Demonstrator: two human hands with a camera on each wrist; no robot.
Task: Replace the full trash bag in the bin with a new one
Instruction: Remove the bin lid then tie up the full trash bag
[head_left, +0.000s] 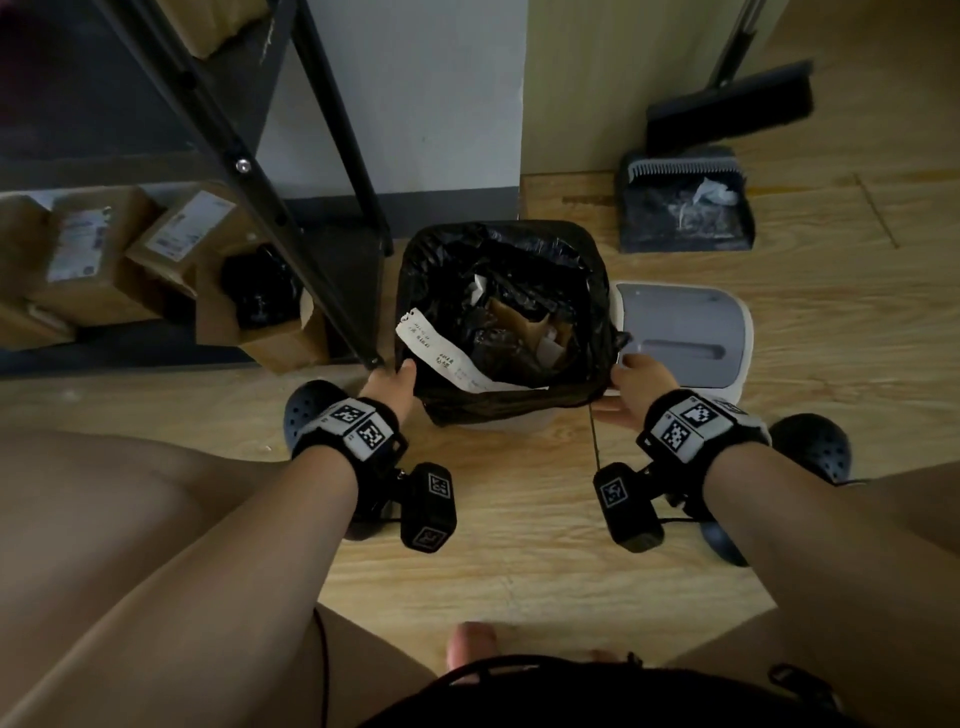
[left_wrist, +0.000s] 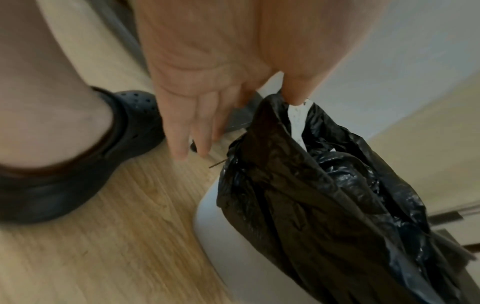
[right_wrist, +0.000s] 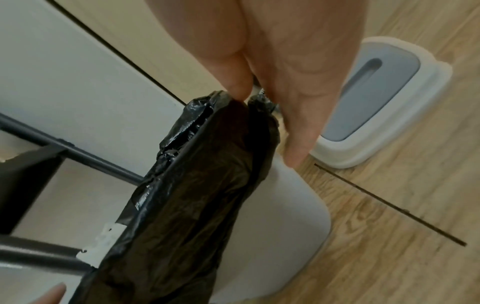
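Note:
A white bin (head_left: 511, 423) stands on the wooden floor, lined with a black trash bag (head_left: 498, 270) full of paper and scraps. A long receipt (head_left: 441, 358) hangs over its near left edge. My left hand (head_left: 395, 382) is at the bag's left rim. In the left wrist view the thumb and forefinger of my left hand (left_wrist: 283, 96) pinch the bag's edge (left_wrist: 272, 127) while the other fingers (left_wrist: 192, 133) stay straight. My right hand (head_left: 631, 376) is at the right rim, and in the right wrist view my right hand (right_wrist: 253, 92) pinches the black plastic (right_wrist: 221, 164) above the bin wall (right_wrist: 285, 216).
The bin's grey and white lid (head_left: 685, 332) lies on the floor to the right. A dustpan (head_left: 685, 213) and broom (head_left: 727, 104) sit behind it. A black metal shelf frame (head_left: 322, 208) with cardboard boxes (head_left: 104, 249) stands close on the left. My feet in dark clogs (head_left: 311, 410) flank the bin.

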